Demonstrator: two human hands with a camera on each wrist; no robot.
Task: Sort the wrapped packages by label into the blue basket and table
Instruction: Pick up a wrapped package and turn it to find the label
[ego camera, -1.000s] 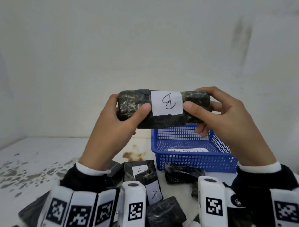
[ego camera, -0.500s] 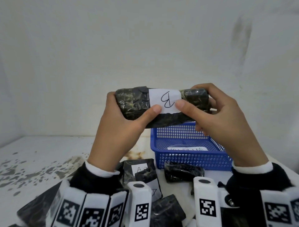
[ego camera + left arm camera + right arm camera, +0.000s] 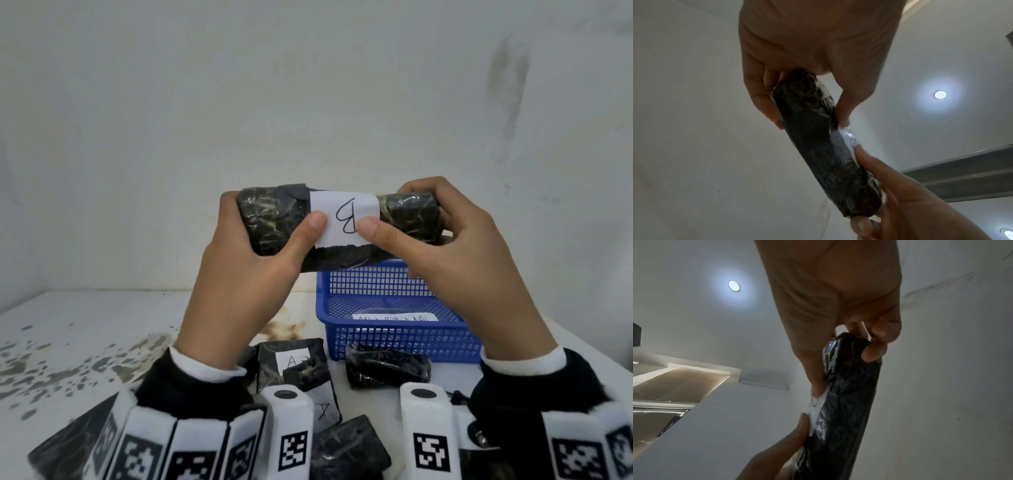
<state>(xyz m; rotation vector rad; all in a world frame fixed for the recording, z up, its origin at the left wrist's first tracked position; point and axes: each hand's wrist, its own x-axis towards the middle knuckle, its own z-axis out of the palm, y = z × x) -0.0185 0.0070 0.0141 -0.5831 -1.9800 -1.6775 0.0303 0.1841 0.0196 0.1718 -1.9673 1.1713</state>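
A long dark wrapped package (image 3: 274,219) (image 3: 818,142) (image 3: 846,402) with a white label (image 3: 344,219) marked "B" is held up level in front of me, above the table. My left hand (image 3: 253,240) grips its left end, thumb on the label's left edge. My right hand (image 3: 438,240) grips its right end, thumb on the label's right side. The blue basket (image 3: 394,339) stands on the table below and behind the package; a white slip (image 3: 394,317) lies in it.
On the white, stained table (image 3: 85,335) in front of the basket lie several dark packages: one labelled "A" (image 3: 291,363), one unlabelled side up (image 3: 387,370), another (image 3: 346,448) near my wrists. A plain white wall stands behind.
Both hands have raised the package slightly and slid both thumbs inward onto the label, so the "B" now sits between them. The package has tilted a little toward me.
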